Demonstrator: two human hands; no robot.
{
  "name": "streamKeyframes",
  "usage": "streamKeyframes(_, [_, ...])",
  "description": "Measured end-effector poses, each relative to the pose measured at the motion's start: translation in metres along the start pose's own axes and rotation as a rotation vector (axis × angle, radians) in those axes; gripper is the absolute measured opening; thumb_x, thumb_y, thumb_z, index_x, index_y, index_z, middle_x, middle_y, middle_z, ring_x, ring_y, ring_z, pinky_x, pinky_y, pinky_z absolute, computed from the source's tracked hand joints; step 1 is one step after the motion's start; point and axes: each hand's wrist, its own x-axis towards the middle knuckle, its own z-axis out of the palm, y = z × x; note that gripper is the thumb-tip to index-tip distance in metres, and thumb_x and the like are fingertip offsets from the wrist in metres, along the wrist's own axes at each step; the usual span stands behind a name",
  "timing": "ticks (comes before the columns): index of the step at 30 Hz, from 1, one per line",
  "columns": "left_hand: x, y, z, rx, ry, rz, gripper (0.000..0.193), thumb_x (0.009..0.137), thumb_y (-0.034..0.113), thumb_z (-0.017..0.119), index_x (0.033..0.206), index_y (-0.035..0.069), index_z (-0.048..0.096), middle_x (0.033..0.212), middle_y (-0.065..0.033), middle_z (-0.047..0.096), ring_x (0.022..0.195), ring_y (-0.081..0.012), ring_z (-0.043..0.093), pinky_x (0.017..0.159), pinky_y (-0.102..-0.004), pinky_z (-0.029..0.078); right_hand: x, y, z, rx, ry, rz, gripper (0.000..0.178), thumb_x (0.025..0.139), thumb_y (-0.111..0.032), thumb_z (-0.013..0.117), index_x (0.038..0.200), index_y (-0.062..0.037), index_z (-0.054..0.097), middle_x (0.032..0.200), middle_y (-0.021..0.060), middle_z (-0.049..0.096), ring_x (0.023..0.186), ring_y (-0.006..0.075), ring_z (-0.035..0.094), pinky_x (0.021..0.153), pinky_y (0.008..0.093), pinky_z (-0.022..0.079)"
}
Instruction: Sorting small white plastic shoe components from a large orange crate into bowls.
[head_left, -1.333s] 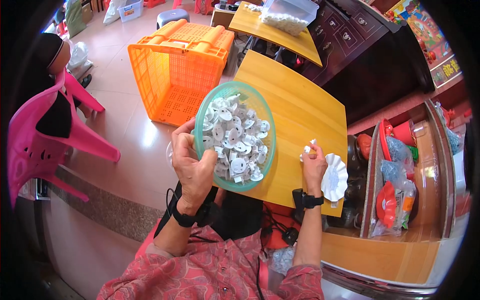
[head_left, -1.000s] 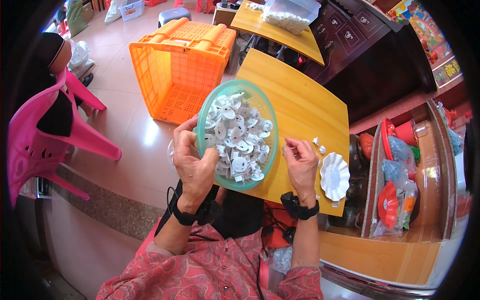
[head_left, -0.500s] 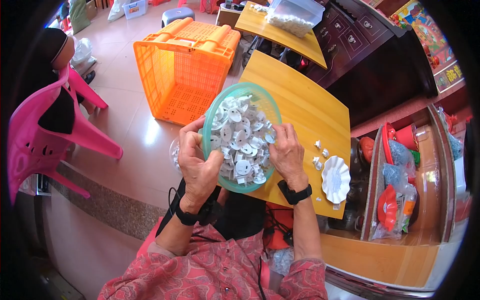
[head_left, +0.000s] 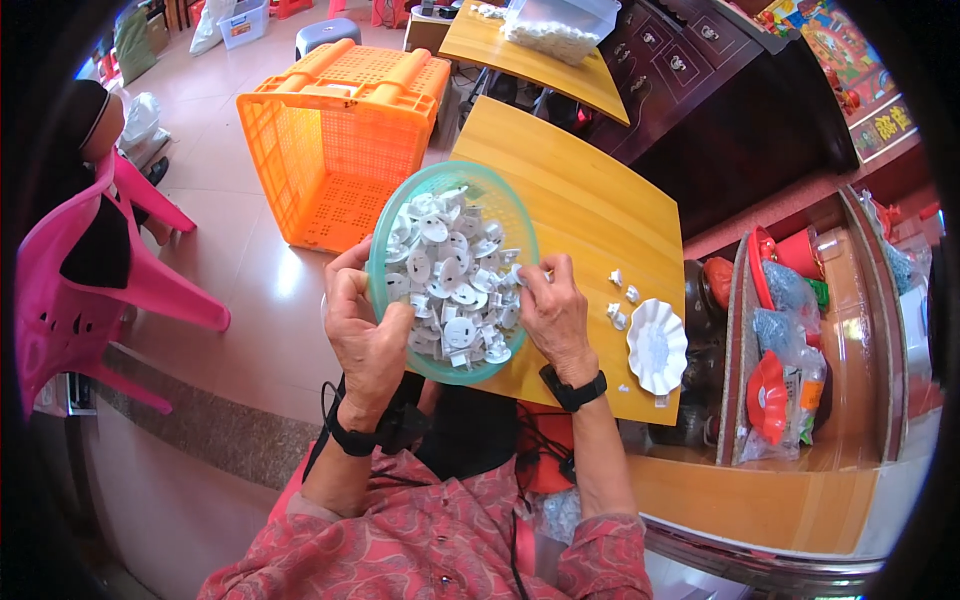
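A translucent green plastic basin (head_left: 385,300) is tilted toward me, filled with white plastic pieces (head_left: 450,270). Many have round, slotted faces like small socket or plug parts. My left hand (head_left: 368,335) grips the basin's left side, thumb along the rim and fingers partly hidden behind the wall. At the right rim my right hand (head_left: 555,310) is closed, its fingertips pinched at a white piece just inside. Part of the grip is hidden by the fingers. Dark bands circle both wrists.
A yellow wooden table (head_left: 575,200) lies under and beyond the basin. On it are a scalloped white dish (head_left: 657,347) and several loose white pieces (head_left: 617,316). An orange crate (head_left: 340,150) stands ahead on the floor. A person sits on a pink chair (head_left: 140,270) at left; shelves (head_left: 850,350) stand right.
The basin and both hands have shifted left in the view, along with the surroundings. Both hands stay at the basin's sides; the right fingers look more tightly pinched.
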Motion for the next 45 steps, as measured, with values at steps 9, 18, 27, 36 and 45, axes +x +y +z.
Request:
streamKeyframes(9, [0.0, 0.001, 0.0, -0.015, -0.002, 0.019, 0.018, 0.068, -0.01, 0.056, 0.078, 0.001, 0.046, 0.126, -0.0201, 0.053, 0.12, -0.0257, 0.052, 0.103, -0.0371, 0.039, -0.033, 0.046, -0.017, 0.015, 0.14, 0.362, 0.013, 0.084, -0.003, 0.065, 0.096, -0.0063, 0.064, 0.1, 0.0155, 0.053, 0.081, 0.036, 0.064, 0.068, 0.0421, 0.054])
streamKeyframes(18, [-0.001, 0.002, 0.0, 0.011, -0.008, 0.024, 0.018, 0.068, -0.01, 0.055, 0.079, 0.0, 0.046, 0.126, -0.0209, 0.052, 0.12, -0.0277, 0.051, 0.104, -0.0383, 0.038, -0.034, 0.069, -0.019, -0.408, 0.084, 0.498, 0.034, 0.085, -0.006, 0.063, 0.119, -0.0044, 0.062, 0.108, 0.0198, 0.053, 0.094, 0.0382, 0.062, 0.078, 0.0471, 0.052])
streamKeyframes(27, [0.0, 0.002, -0.001, -0.012, -0.043, 0.03, 0.019, 0.067, -0.01, 0.054, 0.078, 0.001, 0.044, 0.126, -0.0203, 0.052, 0.124, -0.0298, 0.051, 0.105, -0.0388, 0.038, 0.037, -0.033, -0.008, 0.09, -0.047, 0.17, 0.041, 0.083, -0.005, 0.061, 0.124, -0.0125, 0.064, 0.101, 0.0134, 0.06, 0.092, 0.0326, 0.062, 0.075, 0.0441, 0.054])
streamKeyframes(36, [0.0, 0.0, -0.003, 0.02, -0.051, 0.025, 0.018, 0.067, -0.009, 0.056, 0.078, 0.001, 0.045, 0.126, -0.0196, 0.053, 0.123, -0.0287, 0.051, 0.104, -0.0383, 0.039, 0.03, -0.012, 0.014, 0.039, 0.062, 0.048, 0.03, 0.083, -0.001, 0.061, 0.113, -0.0032, 0.065, 0.092, 0.0141, 0.064, 0.085, 0.0318, 0.063, 0.073, 0.0407, 0.053])
streamKeyframes(45, [0.001, 0.001, -0.006, -0.041, -0.044, -0.015, 0.016, 0.071, -0.008, 0.058, 0.082, 0.0, 0.05, 0.13, -0.0159, 0.05, 0.123, -0.0227, 0.047, 0.108, -0.0376, 0.033, 0.001, 0.017, -0.008, 0.72, 0.138, 0.659, 0.028, 0.086, -0.001, 0.068, 0.114, 0.0004, 0.065, 0.085, 0.003, 0.068, 0.076, 0.0079, 0.062, 0.068, 0.0242, 0.053])
